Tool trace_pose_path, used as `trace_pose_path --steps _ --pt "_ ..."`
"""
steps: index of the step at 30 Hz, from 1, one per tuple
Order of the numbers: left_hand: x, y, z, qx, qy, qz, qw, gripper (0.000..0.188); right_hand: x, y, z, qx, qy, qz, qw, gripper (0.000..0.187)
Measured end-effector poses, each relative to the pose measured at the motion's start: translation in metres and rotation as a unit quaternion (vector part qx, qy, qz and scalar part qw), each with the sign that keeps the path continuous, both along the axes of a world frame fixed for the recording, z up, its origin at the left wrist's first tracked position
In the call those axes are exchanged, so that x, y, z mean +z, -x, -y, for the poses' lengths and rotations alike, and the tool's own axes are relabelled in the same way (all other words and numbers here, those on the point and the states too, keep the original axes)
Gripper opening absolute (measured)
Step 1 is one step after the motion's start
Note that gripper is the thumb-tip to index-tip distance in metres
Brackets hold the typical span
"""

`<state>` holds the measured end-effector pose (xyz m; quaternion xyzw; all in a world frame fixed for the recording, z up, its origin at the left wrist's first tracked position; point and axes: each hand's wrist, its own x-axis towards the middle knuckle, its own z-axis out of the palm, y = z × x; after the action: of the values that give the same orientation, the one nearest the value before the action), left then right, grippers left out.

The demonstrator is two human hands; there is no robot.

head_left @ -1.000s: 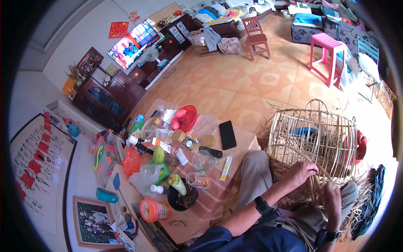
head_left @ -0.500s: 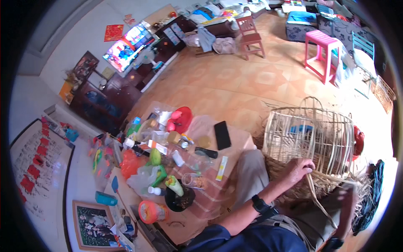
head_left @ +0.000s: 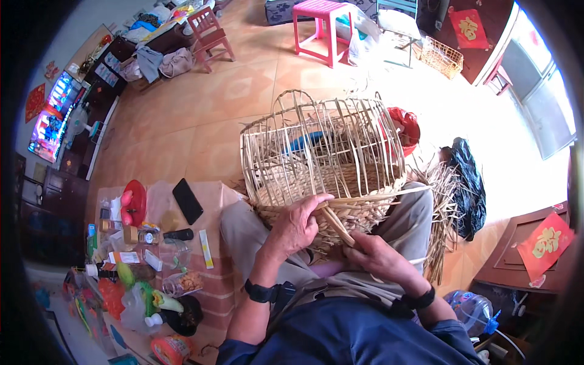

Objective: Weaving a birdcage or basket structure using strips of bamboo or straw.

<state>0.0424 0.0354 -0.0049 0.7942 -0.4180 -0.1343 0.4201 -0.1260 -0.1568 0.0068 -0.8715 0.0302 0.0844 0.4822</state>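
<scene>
Low in the frame, right of lower centre, I see the right grip (head_left: 382, 258) clenched around a pale strip (head_left: 338, 226). Slightly farther up and left, the left grip (head_left: 295, 228) pinches the front rim of the woven basket (head_left: 337, 178), where the strip's upper end meets it. That basket fills the centre of my view, plaited closely below, with open stakes above; something blue (head_left: 307, 142) shows through them. At lower left I have the cloth-covered surface (head_left: 216, 243), bearing a black phone (head_left: 187, 202) and a clear jar (head_left: 182, 284). Loose straw (head_left: 437, 225) lies right of the basket, near crumpled black plastic (head_left: 467, 188). Farther off, a pink stool (head_left: 321, 27) stands at top centre, a reddish-brown chair (head_left: 210, 38) left of it.
</scene>
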Motion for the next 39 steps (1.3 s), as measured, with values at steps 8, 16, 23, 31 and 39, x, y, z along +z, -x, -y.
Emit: trace_pose_path --steps 8,16,23,31,39 --pt "-0.033 0.015 -0.008 0.149 0.032 0.074 0.986 0.031 0.088 -0.004 0.007 -0.27 -0.552 0.006 0.789 0.036" --pt "-0.027 0.021 0.017 0.148 0.09 0.049 0.984 0.017 0.019 -0.062 -0.017 -0.148 -0.079 0.064 0.984 0.028" --pt "-0.051 0.019 0.021 0.161 0.058 0.073 0.983 0.036 -0.008 -0.12 -0.008 -0.214 -0.224 0.08 0.948 0.021" --pt "-0.041 0.041 0.035 0.198 -0.112 0.333 0.915 0.045 0.03 -0.141 0.0 -0.12 -0.033 0.045 0.991 0.017" --pt "-0.056 0.041 0.066 0.171 -0.309 0.35 0.868 0.02 0.002 -0.141 -0.001 -0.054 0.231 0.228 0.944 0.02"
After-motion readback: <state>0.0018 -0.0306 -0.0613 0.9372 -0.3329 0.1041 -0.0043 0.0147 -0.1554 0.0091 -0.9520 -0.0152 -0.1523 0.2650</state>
